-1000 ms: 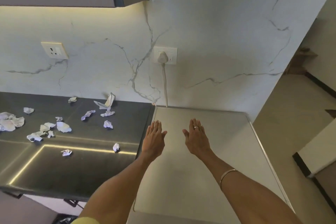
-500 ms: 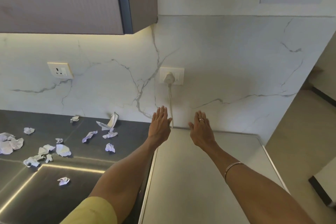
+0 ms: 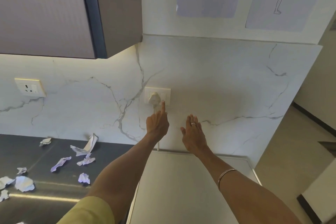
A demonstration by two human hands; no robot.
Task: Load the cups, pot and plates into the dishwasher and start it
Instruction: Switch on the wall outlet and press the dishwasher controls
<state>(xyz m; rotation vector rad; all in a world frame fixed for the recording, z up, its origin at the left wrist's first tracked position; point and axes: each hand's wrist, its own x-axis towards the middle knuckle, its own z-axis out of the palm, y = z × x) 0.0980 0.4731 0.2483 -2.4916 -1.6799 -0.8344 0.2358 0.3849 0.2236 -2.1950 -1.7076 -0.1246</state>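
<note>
The left hand (image 3: 157, 125) is curled with only its forefinger straight, holding nothing; the fingertip rests at the lower right part of the wall socket plate (image 3: 157, 96), right where the switch (image 3: 163, 100) sits, in the middle of the frame. The right hand (image 3: 193, 135) is flat and spread just right of it, empty, against or close before the marble backsplash (image 3: 227, 82); I cannot tell if it touches.

Largest first: the pale top of what I judge to be the dishwasher (image 3: 190, 187) fills the lower middle of the frame. Its cord (image 3: 158, 146) runs straight up from the back edge to the white plug (image 3: 153, 98) seated in the plate. The switch lies just right of the plug, directly above the left fingertip, so the left hand is nearer. Cups, pot and plates are not in view.
</note>
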